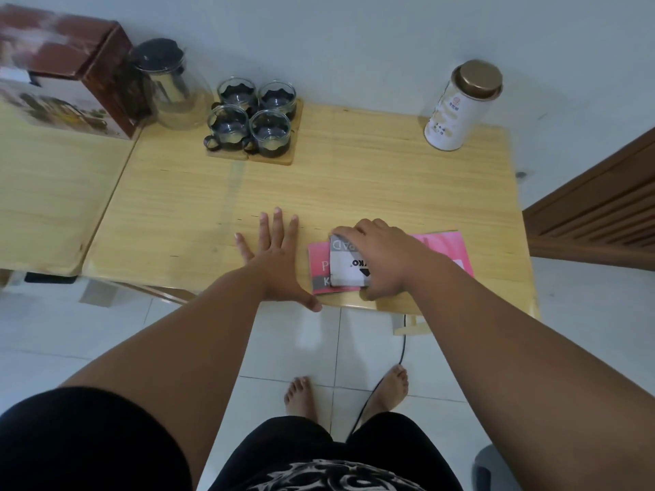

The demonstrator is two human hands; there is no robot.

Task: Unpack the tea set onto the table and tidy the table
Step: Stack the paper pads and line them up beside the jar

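**Tidying the bench: hand positions at the booklet**

1. Surface. A light wooden bench (354, 182) stands against a white wall (354, 37) on a white tiled floor (106, 331). A second, matching surface (53, 193) adjoins it on the left. A brown slatted panel (595, 214) stands to the right.
2. Tea set. The glass teapot (173, 90), black lid fitted, stands at the rear of the bench just beside the printed box (63, 72). Four glass cups (253, 116) in black holders sit in a two-by-two group on wooden coasters (283, 158), to the right of the teapot.
3. Other items. A white tin (460, 108) with a gold lid stands upright at the rear right corner. A pink booklet (443, 246) lies at the front edge with a grey-and-white pad (345, 267) on top of it.
4. Left hand (274, 249). It lies palm down on the bare bench just left of the booklet. The fingers (278, 225) are straight, spread wide and hold nothing.
5. Right hand (379, 256). It covers the pad. The fingers (345, 231) curl over the pad's far edge, with the thumb at its near edge, gripping it.
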